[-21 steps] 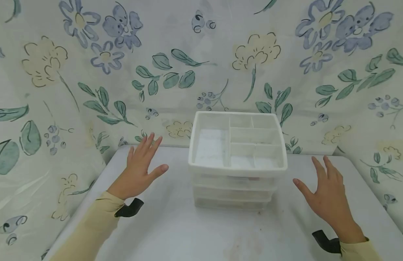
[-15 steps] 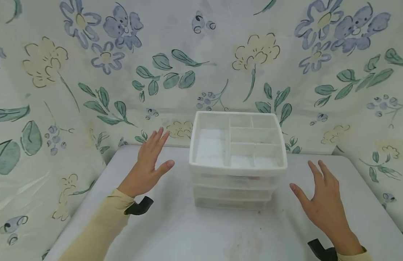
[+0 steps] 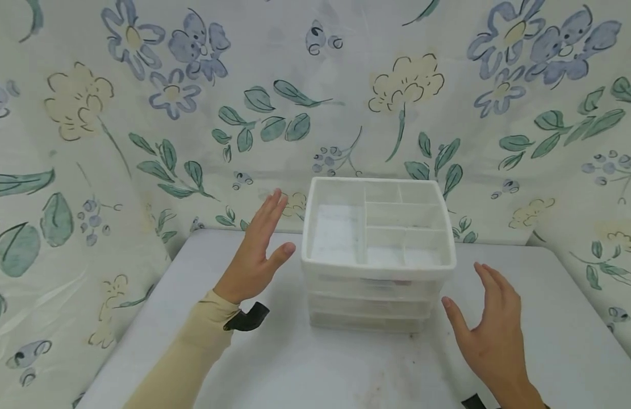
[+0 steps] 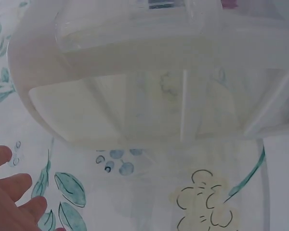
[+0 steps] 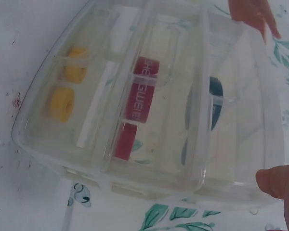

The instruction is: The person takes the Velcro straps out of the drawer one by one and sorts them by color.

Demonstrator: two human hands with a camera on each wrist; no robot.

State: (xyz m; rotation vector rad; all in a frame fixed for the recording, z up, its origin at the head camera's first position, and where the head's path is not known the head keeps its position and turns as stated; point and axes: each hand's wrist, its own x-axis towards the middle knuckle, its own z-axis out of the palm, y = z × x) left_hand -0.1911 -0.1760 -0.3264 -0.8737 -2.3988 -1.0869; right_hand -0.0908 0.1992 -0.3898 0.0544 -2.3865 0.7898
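drawer unit sits btwn l hand & r hand, gaps at edges.

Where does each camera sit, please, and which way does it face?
Head: on the head, facing forward and down at the drawer unit; left hand and right hand show.
Left wrist: on that wrist, facing the drawer unit close up; left fingers at lower left.
Right wrist: on that wrist, facing the unit's clear drawers; right thumb at right edge, left hand at top right.
Both wrist views share the drawer unit and floral cloth.
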